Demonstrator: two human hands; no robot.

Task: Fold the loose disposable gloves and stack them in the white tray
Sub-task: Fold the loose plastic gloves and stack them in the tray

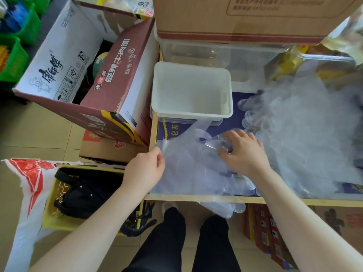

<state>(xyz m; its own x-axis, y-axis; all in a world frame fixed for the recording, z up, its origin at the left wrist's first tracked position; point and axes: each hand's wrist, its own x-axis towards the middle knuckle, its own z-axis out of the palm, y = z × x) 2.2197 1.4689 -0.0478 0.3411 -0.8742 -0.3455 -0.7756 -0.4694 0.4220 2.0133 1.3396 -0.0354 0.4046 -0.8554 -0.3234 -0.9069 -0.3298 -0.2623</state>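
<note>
A clear disposable glove (188, 158) lies spread on the blue work surface in front of me. My left hand (146, 169) pinches the glove's left edge between thumb and fingers. My right hand (243, 152) rests on the glove's finger end, its fingers bent down onto the thin plastic. The white tray (157, 107) stands just behind the glove, with nothing visible inside. A large loose heap of clear gloves (302, 130) covers the right side of the surface. One more glove (225, 208) hangs over the front edge.
A maroon and white cardboard box (94, 75) leans at the left, over a brown box. A brown carton (245, 18) sits on a clear plastic container (216, 54) behind the tray. A black bag (84, 191) lies in a yellow crate beside my legs.
</note>
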